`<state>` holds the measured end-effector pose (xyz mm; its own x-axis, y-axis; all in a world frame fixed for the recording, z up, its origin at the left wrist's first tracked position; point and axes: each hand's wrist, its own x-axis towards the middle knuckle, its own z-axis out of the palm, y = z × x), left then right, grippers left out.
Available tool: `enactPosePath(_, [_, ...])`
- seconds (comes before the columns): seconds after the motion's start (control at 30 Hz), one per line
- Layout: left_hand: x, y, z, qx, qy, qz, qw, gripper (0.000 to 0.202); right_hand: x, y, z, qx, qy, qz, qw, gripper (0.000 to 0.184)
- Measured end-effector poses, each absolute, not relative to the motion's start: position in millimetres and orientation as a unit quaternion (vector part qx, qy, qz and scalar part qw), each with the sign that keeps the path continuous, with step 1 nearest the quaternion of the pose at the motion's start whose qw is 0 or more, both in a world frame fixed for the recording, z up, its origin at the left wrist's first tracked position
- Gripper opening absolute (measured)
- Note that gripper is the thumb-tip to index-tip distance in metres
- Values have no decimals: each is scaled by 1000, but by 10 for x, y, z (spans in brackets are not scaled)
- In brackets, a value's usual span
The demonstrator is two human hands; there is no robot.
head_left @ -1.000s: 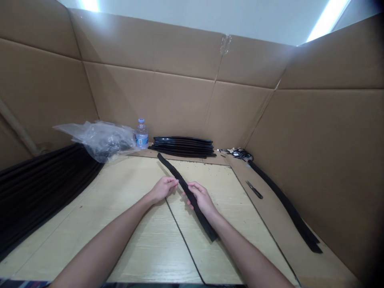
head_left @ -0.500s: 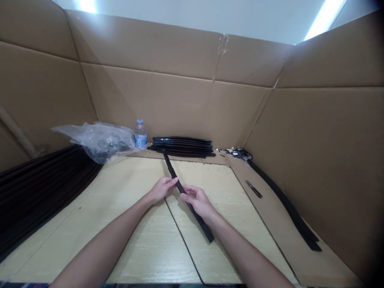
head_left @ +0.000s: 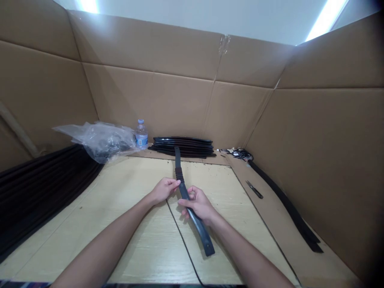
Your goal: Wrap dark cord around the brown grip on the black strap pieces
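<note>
A long, slightly curved black strip (head_left: 196, 224) is held between my hands, above the wooden table top (head_left: 129, 240). It has a ribbed brownish band partway along and a small hole near its lower end. My left hand (head_left: 164, 189) pinches its left edge just below the ribbed band. Lower down, my right hand (head_left: 199, 204) wraps round it, with the thumb across the top and fingers underneath. Its broad, shiny face is turned up. Behind its far end lies a stack of similar black strips (head_left: 186, 145).
Many long dark strips (head_left: 39, 192) fill the left side. A clear plastic bag (head_left: 102, 140) and a water bottle (head_left: 141, 136) stand at the back left. On the right lie a small knife (head_left: 254, 189), longer black strips (head_left: 288, 204) and a tangled dark pile (head_left: 240, 153). Cardboard walls (head_left: 144, 96) surround the table.
The black strip has rolled from its narrow edge to its broad face, and its far end has swung right. My right hand's fingers have shifted around it; my left hand has barely moved.
</note>
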<state>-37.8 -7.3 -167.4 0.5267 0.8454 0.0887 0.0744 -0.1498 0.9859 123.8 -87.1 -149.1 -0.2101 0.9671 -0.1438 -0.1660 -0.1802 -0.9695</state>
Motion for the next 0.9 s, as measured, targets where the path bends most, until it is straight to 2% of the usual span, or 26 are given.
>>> enactPosePath(0.37, [-362,-92,-1630,690,369,338,523,49,1266,-789,-1487,-477,-483,570,463,32])
enactPosePath(0.9, [-403,-67,-1649,719,381,339,473,41,1282,-785,-1524,-486,-497,512,505,17])
